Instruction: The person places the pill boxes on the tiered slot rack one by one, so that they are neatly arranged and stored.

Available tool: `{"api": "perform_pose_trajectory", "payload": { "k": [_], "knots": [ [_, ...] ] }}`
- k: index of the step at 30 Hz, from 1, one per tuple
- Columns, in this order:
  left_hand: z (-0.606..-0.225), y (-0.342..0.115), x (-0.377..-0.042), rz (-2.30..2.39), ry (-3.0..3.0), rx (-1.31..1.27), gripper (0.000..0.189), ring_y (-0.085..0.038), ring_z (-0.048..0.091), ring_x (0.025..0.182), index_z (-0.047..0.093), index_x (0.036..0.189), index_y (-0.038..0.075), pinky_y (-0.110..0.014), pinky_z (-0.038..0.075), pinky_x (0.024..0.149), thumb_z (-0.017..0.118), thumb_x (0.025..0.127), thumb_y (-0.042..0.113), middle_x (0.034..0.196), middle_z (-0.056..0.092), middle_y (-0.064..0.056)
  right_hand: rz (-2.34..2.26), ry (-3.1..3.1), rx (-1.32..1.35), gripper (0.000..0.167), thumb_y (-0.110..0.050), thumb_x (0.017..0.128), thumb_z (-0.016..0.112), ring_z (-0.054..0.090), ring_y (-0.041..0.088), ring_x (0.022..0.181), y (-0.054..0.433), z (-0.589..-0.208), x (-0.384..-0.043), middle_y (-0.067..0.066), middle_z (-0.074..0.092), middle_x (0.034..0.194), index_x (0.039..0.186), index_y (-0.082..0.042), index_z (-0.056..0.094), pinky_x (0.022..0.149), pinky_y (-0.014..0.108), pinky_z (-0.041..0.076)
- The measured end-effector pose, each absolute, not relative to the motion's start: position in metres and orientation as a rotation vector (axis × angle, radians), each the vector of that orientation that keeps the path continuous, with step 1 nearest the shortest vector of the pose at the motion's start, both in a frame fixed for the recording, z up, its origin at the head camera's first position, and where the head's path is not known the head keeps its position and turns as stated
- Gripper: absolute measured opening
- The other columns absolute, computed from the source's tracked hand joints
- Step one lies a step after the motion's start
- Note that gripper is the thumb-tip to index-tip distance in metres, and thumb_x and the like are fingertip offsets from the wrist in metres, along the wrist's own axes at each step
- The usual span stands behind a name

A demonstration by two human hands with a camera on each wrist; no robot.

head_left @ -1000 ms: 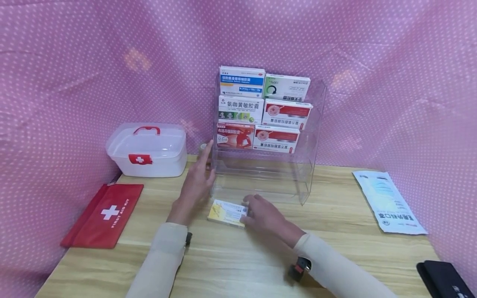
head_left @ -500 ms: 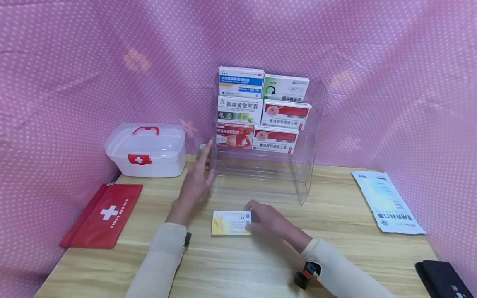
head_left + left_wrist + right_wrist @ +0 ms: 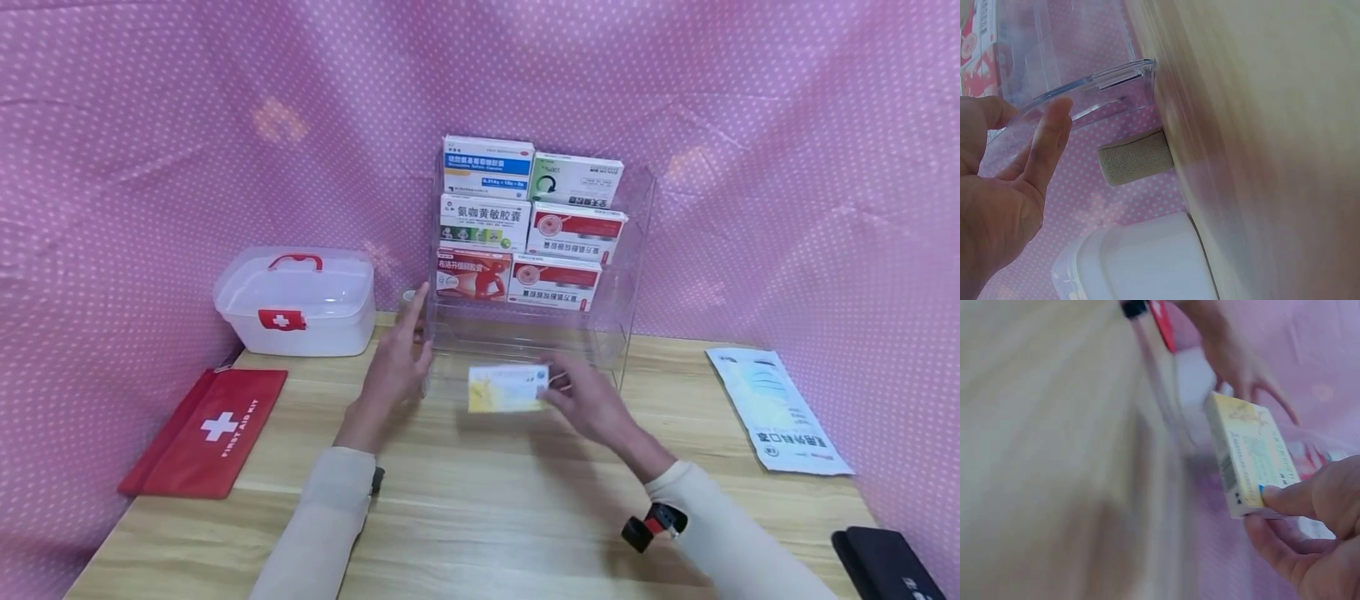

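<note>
In the head view my right hand [image 3: 588,400] pinches a white and yellow medicine box [image 3: 504,389] by its right end, lifted above the table before the rack. The right wrist view shows the thumb on the box's face [image 3: 1254,450] and fingers beneath. My left hand [image 3: 392,367] rests against the left side of the clear acrylic display rack [image 3: 517,354], fingers extended. In the left wrist view, its fingertips touch the rack's side panel [image 3: 1097,81]. Above the bare lower tiers, the rack bears several medicine boxes, among them a red one [image 3: 472,275] and a blue and white one [image 3: 487,169].
A white first aid box [image 3: 300,333] and a red first aid pouch [image 3: 210,437] are at the left. A tan bandage roll [image 3: 1136,157] stands behind my left hand. To the right lie a mask packet [image 3: 776,408] and a black object [image 3: 888,562]. Pink dotted cloth [image 3: 750,208] surrounds the table.
My right hand has drawn the medicine box back along the table, then raised it up and to the right, toward the rack. My left hand has stayed at the rack's side.
</note>
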State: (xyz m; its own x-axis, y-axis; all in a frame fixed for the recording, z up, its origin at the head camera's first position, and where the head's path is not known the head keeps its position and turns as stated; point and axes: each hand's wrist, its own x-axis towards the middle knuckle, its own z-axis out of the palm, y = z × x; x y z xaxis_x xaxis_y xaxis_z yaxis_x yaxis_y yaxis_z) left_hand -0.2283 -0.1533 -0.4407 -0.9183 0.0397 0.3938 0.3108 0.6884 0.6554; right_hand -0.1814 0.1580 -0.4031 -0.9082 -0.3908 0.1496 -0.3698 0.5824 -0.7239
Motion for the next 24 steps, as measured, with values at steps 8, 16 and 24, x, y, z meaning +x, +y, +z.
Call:
{"api": "perform_pose_trajectory", "payload": {
  "k": [8, 16, 24],
  "knots": [
    [-0.438, -0.153, -0.227, -1.094, -2.55, -0.268, 0.109, -0.036, 0.068, 0.126, 0.003, 0.17, 0.052, -0.051, 0.061, 0.111, 0.067, 0.1, -0.001, 0.154, 0.058, -0.018, -1.388, 3.109, -0.564, 0.046, 0.007, 0.095, 0.075, 0.078, 0.045, 0.106, 0.188, -0.377, -0.218, 0.031, 0.076, 0.119, 0.138, -0.002, 0.063, 0.09, 0.051, 0.069],
    [-0.44, -0.152, -0.226, -1.101, -2.551, -0.264, 0.111, -0.034, 0.067, 0.126, 0.002, 0.169, 0.055, -0.049, 0.061, 0.11, 0.068, 0.1, -0.002, 0.157, 0.056, -0.017, -1.421, 3.29, -0.673, 0.046, 0.014, 0.089, 0.077, 0.078, 0.043, 0.095, 0.198, -0.391, -0.239, 0.029, 0.076, 0.11, 0.132, 0.002, 0.066, 0.086, 0.052, 0.069],
    [-0.44, -0.152, -0.226, -1.099, -2.554, -0.263, 0.111, -0.034, 0.067, 0.126, 0.002, 0.169, 0.055, -0.05, 0.061, 0.111, 0.068, 0.1, -0.001, 0.152, 0.06, -0.018, -1.172, 3.403, -0.711, 0.042, 0.01, 0.091, 0.075, 0.077, 0.04, 0.097, 0.191, -0.399, -0.242, 0.025, 0.075, 0.121, 0.131, -0.001, 0.07, 0.085, 0.053, 0.068]
  ]
}}
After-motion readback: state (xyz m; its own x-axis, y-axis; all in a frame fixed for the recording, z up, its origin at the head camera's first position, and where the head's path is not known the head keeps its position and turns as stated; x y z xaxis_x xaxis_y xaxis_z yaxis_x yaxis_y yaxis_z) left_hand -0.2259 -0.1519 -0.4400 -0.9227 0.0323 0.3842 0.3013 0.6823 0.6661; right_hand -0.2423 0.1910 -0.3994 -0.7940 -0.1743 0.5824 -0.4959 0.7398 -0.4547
